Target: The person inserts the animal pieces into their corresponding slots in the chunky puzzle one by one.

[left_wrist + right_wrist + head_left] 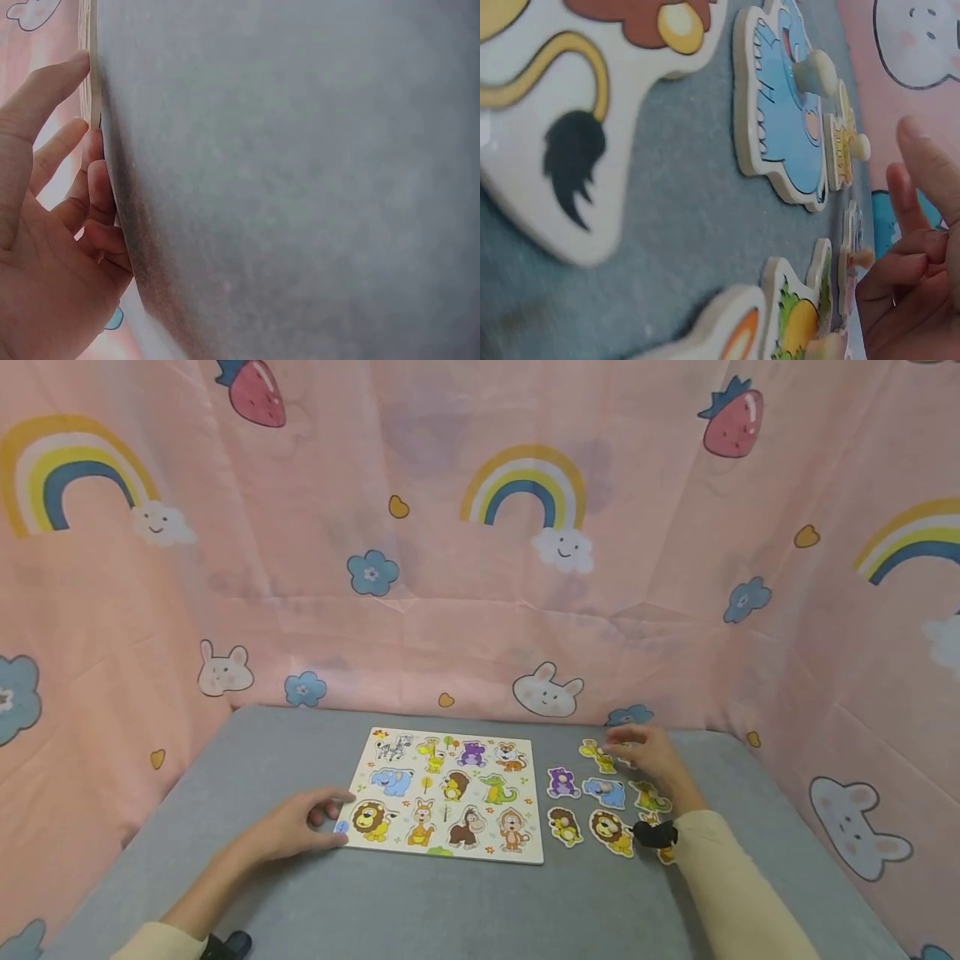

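I sit at a grey felt-like worktop (450, 902) hemmed on three sides by a pink curtain (465, 610) printed with rainbows, strawberries, rabbits, clouds and flowers. My left hand (296, 827) rests at the near left corner of the animal puzzle board (450, 789), its fingers (56, 146) loosely spread against the board's edge, gripping nothing. My right hand (648, 756) hovers over the loose animal pieces (603, 810) lying on the worktop just right of the board, fingers (922, 172) part curled beside a peg; whether they pinch a piece I cannot tell. A blue elephant piece (780, 127) lies flat nearby
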The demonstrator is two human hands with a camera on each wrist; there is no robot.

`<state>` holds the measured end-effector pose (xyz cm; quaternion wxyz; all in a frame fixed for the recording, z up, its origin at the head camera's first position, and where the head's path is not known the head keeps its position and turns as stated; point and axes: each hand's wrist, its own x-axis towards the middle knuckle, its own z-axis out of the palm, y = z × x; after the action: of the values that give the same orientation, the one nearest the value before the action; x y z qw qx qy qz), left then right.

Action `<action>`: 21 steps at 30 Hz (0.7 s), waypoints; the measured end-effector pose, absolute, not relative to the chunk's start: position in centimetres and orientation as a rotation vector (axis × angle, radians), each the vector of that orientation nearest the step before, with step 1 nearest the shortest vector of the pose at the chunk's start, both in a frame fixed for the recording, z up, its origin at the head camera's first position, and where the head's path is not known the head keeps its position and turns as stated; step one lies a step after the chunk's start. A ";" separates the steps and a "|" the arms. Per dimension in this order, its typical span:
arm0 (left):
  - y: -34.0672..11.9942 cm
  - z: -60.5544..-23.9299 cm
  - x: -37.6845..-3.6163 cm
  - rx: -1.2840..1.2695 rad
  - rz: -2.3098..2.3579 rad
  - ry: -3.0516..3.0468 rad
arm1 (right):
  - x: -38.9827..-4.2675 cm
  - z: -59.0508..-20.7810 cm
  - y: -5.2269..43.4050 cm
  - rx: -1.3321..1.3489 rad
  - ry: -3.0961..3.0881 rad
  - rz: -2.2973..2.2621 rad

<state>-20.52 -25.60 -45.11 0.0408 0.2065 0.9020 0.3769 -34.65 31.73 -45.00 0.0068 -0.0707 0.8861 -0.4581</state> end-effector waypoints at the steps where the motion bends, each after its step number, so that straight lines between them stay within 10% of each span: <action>1: -25.6 -45.1 -20.5 0.639 1.157 2.762 | -34.7 -45.1 31.7 -0.237 2.783 -1.422; 21: -25.5 -45.1 -20.4 0.607 1.153 2.770 | -35.2 -45.7 30.4 -0.314 2.897 -1.293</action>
<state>-20.42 -25.49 -45.09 0.0401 0.1981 0.9041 0.3765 -35.18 30.39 -45.69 -0.0234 -0.0985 0.9085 -0.4054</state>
